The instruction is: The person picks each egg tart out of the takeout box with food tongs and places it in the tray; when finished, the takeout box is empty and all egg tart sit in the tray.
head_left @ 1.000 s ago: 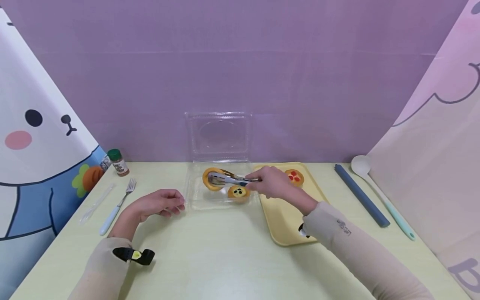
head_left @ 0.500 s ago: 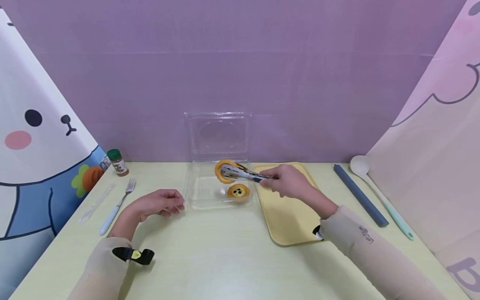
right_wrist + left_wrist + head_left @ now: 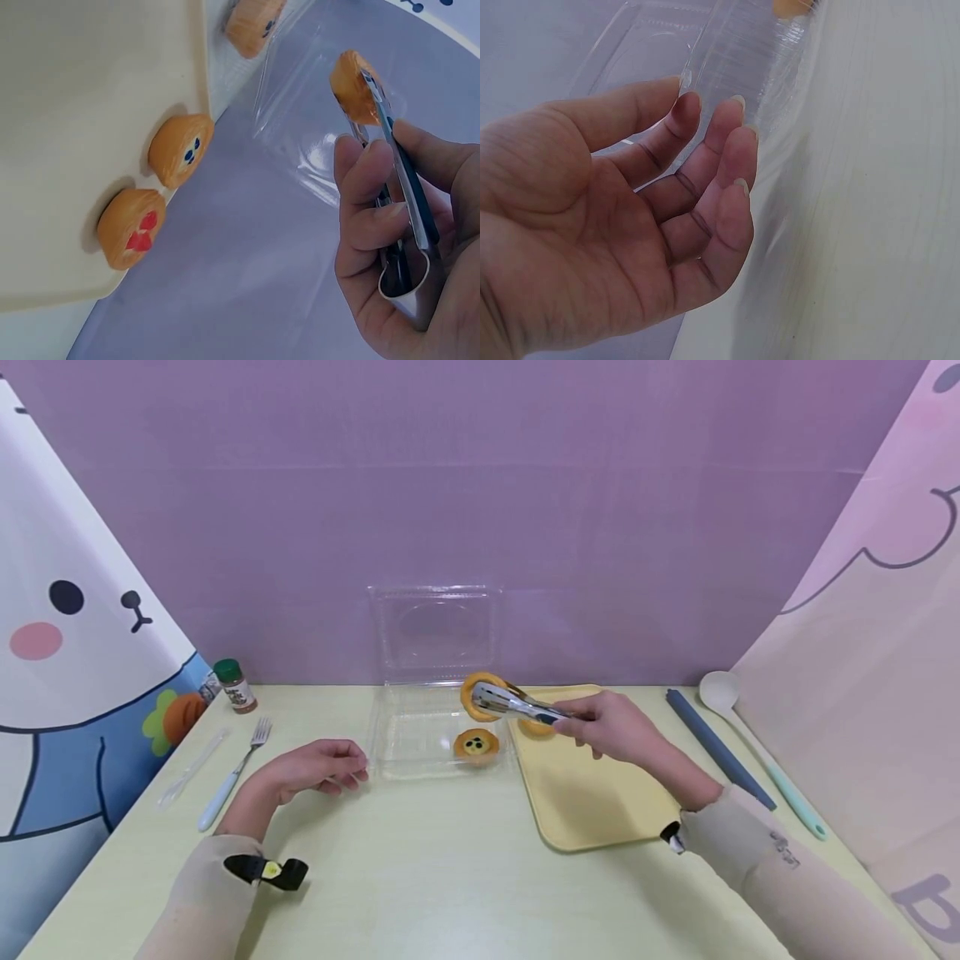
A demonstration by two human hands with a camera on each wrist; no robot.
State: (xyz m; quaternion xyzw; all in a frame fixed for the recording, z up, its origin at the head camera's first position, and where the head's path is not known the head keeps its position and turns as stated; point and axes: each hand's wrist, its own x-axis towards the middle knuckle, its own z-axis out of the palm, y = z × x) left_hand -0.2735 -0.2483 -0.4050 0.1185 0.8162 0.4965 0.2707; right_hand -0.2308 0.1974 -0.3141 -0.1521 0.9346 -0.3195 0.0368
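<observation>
Near box (image 3: 412,739) and tray (image 3: 585,818) edges, right hand (image 3: 615,725) round tongs (image 3: 510,700), pinching a tart (image 3: 351,84), left hand (image 3: 318,767) relaxed, empty

The pale table (image 3: 420,877) bears a jar (image 3: 236,687), fork (image 3: 236,774), clear plastic piece (image 3: 192,770), clear container (image 3: 416,739), yellow tray (image 3: 600,818), blue-grey bar (image 3: 717,749) and spoon (image 3: 763,757).

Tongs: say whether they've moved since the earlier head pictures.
Yes. The tongs shifted right against the clear box, from across its middle to its right edge.
</observation>
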